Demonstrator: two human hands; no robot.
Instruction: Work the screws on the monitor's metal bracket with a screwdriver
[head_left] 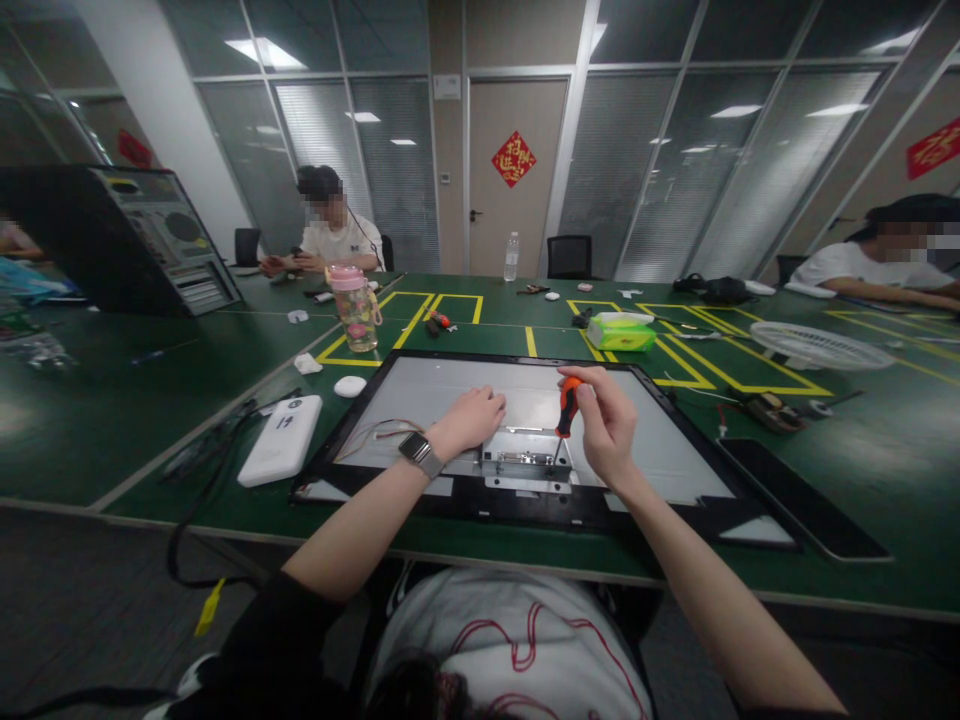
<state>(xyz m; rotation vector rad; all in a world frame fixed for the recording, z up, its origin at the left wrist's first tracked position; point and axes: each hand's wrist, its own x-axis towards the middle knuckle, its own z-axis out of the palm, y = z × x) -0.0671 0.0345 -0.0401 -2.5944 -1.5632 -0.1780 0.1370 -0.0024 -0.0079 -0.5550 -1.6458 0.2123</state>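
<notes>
A large flat display panel (442, 378) with a black frame lies back side up on the table in front of me. On its lower middle is a silver metal bracket (525, 470). My right hand (611, 425) is closed around the orange-and-black handle of a screwdriver (568, 405). The shaft points down at the right part of the bracket; its tip is too small to make out. My left hand (472, 415) rests on the panel beside the bracket's upper left, fingers laid out and holding nothing I can see. Thin wires (375, 432) lie on the panel to its left.
Left of the panel are a white power bank (281, 440) and a pink-lidded bottle (352, 310). A black slab (802, 495) lies at right. Behind are a green-and-white pack (621, 331), another screwdriver (439, 321), and a racket (817, 345). People sit across and at right.
</notes>
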